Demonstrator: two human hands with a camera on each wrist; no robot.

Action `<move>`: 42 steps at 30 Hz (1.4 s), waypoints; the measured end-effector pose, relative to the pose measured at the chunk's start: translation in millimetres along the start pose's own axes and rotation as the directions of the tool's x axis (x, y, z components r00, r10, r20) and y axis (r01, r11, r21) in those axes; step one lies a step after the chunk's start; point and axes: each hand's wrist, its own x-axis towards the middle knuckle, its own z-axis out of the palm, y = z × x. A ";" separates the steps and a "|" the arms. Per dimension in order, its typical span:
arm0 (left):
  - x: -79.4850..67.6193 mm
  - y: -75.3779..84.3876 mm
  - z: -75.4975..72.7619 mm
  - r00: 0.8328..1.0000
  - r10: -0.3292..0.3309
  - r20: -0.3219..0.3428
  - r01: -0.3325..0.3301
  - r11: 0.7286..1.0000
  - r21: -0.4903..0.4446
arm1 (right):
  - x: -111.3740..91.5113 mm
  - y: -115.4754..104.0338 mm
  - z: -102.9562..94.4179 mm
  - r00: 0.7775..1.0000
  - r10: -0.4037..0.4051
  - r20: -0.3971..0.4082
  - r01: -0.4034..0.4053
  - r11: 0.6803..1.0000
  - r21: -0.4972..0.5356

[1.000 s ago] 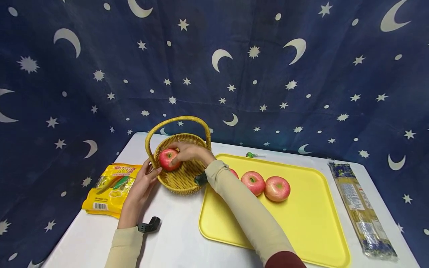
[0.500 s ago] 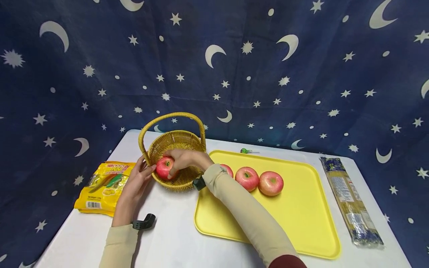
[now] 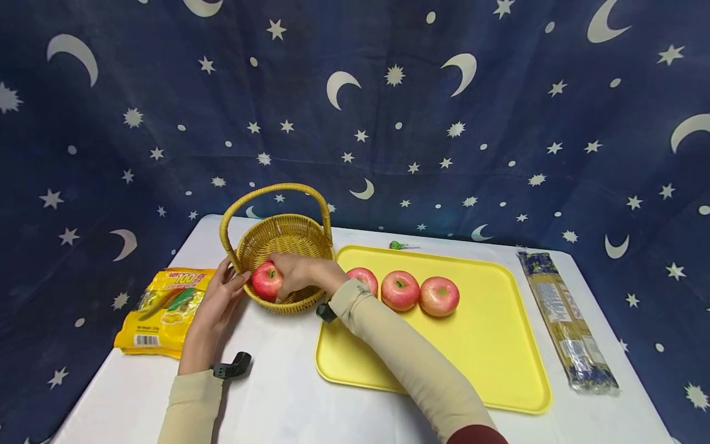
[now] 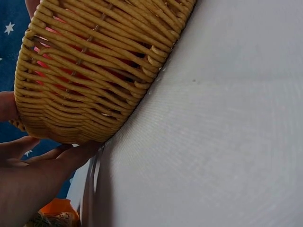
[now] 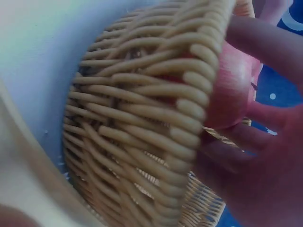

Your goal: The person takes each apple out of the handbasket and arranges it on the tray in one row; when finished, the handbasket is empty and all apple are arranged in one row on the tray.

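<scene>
A red apple (image 3: 267, 281) sits low at the front left inside a yellow wicker basket (image 3: 294, 237) with a tall arched handle. My right hand (image 3: 295, 275) reaches into the basket and grips this apple, its fingers curved around it in the right wrist view (image 5: 265, 137). At the basket's left side, my left hand (image 3: 218, 303) holds the rim. The left wrist view shows the left thumb at the rim and the other fingers (image 4: 61, 158) against the outside of the weave. Red shows through the gaps there.
Right of the basket lies a yellow tray (image 3: 482, 364) bearing three apples (image 3: 400, 290), one partly behind the right sleeve. A yellow snack bag (image 3: 166, 313) is at the left. Behind the tray lies a green-wrapped lollipop (image 3: 397, 245); a long clear packet (image 3: 566, 320) lies at the right.
The right hand and the apple have moved toward the front of the basket and lower. The left hand stays on the rim. The whole head view has shifted slightly.
</scene>
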 end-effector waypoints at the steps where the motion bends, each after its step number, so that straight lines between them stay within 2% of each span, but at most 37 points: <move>1: 0.4 -0.3 -0.3 1.000 -0.001 -0.001 0.001 1.000 0.000 | 0.3 -0.5 1.3 1.000 0.003 -0.009 -0.003 1.000 -0.014; 6: 2.0 -0.9 -0.7 1.000 -0.010 -0.008 0.010 1.000 -0.006 | 1.4 -0.3 6.8 0.998 0.019 -0.054 -0.021 0.999 -0.033; 12: 3.3 -0.9 1.5 1.000 -0.001 -0.005 0.001 1.000 -0.011 | 0.5 7.9 12.5 0.995 0.001 -0.104 -0.002 1.000 -0.005; 19: 4.4 -2.8 3.6 1.000 0.008 0.001 -0.008 1.000 -0.025 | -6.0 15.7 19.9 0.977 -0.002 -0.213 0.012 0.999 0.047; 25: 4.9 -2.8 5.2 1.000 0.008 0.004 -0.008 1.000 -0.018 | -21.9 21.8 22.4 0.942 0.041 -0.333 0.021 0.983 0.181; 29: 3.2 -1.4 3.9 1.000 0.011 -0.004 -0.011 1.000 -0.012 | -34.8 26.2 23.9 0.913 0.043 -0.405 0.063 0.968 0.244; 42: -0.4 0.3 0.9 1.000 0.016 0.003 -0.016 1.000 -0.002 | -85.6 42.2 30.7 0.841 0.125 -0.527 0.126 0.901 0.415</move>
